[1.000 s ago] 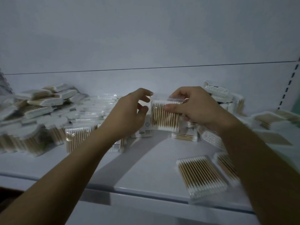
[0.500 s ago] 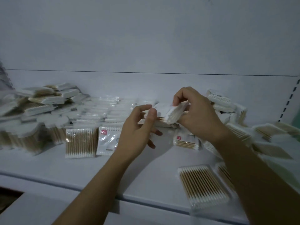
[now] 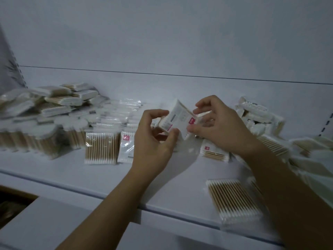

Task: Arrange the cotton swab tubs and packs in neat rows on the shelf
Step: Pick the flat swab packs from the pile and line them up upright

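Shelf [image 3: 72, 177] — swab pack [image 3: 177, 120], seemingly full

Both hands, the left hand [image 3: 153, 138] and right hand [image 3: 218, 127], are holding one tilted swab pack [image 3: 177, 120] above the white shelf [image 3: 171, 179], with more packs lying all around.

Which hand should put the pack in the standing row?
Probably the left hand: it pinches the white labelled swab pack and is nearest the standing row; the right hand is farther.
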`<state>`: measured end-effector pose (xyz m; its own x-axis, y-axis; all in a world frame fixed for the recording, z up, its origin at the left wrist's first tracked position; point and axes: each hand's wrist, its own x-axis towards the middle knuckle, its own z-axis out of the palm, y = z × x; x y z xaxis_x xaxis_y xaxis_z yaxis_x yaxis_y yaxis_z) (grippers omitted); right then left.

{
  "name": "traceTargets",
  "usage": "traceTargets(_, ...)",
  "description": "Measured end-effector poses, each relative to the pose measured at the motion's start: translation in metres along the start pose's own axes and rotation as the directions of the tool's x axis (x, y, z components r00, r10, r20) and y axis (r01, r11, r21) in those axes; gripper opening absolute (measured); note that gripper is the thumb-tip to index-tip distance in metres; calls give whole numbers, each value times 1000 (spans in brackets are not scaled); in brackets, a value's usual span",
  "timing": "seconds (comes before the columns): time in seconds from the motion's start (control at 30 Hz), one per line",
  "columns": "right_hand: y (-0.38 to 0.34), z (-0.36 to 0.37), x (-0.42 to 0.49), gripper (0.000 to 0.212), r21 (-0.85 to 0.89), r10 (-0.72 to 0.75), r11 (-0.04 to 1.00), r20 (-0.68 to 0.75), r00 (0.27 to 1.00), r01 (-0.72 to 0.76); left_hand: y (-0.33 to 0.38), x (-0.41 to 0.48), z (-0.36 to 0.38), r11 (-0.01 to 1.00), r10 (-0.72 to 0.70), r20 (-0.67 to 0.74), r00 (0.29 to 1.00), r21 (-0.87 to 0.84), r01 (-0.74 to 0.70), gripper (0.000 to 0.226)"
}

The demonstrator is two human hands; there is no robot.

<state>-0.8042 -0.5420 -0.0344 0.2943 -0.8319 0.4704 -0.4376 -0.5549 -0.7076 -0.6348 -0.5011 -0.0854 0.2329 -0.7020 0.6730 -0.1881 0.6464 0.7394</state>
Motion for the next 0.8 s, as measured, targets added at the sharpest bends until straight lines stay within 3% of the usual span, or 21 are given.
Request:
traceTargets(0.1,0,4,0,50,155,59,985,113,992,-76,0,-1,-2,999,-7,-50,999,-35,5,40)
traceTargets(0.17,0,6,1,45,313,51,948,43,998,-62,1,-1,-2,999,30,-41,999,-38,-32,33)
traceTargets(0.3,3,5,5,40,517,89,856,-104,991,-23,-1,-1,-1,973,172,-44,984,161,-163,25)
traceTargets(0.33,4,3,4,39,489,92,872,-153,984,-5,-2,-2,-1,954,223,-56,973,217,-206,27)
traceTargets(0.4,5,-1,3,33,266,22,963,-244,969,45,-4,-3,0,874,352,-50,935,374,-309,33)
traceTargets(0.47,4,0,1,25,12,-69,997,-207,976,73,-5,-4,1,735,424,50,904,565,-376,39)
traceTargets(0.6,3,9,-1,17,-131,-128,984,-29,991,123,-6,-1,4,446,350,278,894,790,-421,54)
traceTargets(0.8,6,18,0,23,-213,-118,968,74,990,131,-11,11,-2,351,187,406,895,823,-447,40)
